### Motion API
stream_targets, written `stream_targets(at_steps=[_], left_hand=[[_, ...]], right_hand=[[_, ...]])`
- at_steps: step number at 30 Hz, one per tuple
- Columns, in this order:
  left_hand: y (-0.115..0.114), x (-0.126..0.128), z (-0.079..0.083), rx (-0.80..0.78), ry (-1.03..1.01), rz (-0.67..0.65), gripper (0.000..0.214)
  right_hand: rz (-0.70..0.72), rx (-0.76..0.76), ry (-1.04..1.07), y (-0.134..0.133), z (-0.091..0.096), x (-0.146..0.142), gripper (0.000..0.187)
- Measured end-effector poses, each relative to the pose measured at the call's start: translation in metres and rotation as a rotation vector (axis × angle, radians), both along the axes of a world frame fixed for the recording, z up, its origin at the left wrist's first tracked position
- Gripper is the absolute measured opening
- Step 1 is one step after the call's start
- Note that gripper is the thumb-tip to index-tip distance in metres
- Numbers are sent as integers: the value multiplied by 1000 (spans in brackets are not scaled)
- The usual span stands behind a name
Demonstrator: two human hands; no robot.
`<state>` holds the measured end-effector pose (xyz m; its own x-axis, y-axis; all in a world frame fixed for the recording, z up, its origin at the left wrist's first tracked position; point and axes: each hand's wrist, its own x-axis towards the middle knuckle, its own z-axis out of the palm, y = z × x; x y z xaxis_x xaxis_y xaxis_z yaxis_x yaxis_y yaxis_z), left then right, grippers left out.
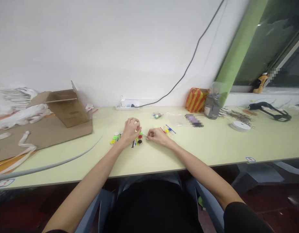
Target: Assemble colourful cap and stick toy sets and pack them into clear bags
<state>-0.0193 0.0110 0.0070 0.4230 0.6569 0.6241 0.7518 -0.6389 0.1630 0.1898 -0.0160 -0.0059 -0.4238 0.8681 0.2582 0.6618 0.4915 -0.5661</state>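
Observation:
My left hand [130,129] rests curled on the pale green table [212,145] over a small heap of coloured plastic pieces [139,138], red, green and black. Its fingers are closed; what they hold is too small to make out. My right hand [157,136] lies just to the right, fingers pinched on a thin pale stick whose tip points toward the left hand. More green and yellow pieces [115,138] lie left of the left hand. Blue, red and yellow pieces [169,129] lie beyond the right hand.
A cardboard box [67,108] and flat cardboard sit at the left with white plastic strips [23,145]. A power strip [126,106] and grey cable run along the wall. A striped bag [196,99], a grey pouch [212,106], a roll of white tape [239,126] and black goggles [273,111] lie at the right.

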Motion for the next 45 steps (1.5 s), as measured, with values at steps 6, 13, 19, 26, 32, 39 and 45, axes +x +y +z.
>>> stream_targets(at_steps=[6, 13, 19, 26, 32, 39, 45], left_hand=[[-3, 2, 2, -2, -26, -13, 24], [-4, 1, 4, -18, -54, -10, 24], [-5, 1, 7, -44, -65, 26, 22], [-5, 1, 8, -35, -49, 41, 24], [-4, 0, 8, -29, -57, 27, 24], [0, -3, 3, -12, -68, 8, 25], [1, -1, -1, -37, -40, -18, 24]], right_hand=[[19, 76, -103, -2, 2, 0, 4], [51, 102, -93, -1, 9, 4, 4], [-11, 133, 3, 7, 12, 17, 4], [5, 248, -209, 12, 1, 20, 11], [25, 286, -123, 15, 0, 23, 30], [-482, 376, 67, 64, 9, 96, 36], [-653, 19, -217, 77, -18, 143, 38]])
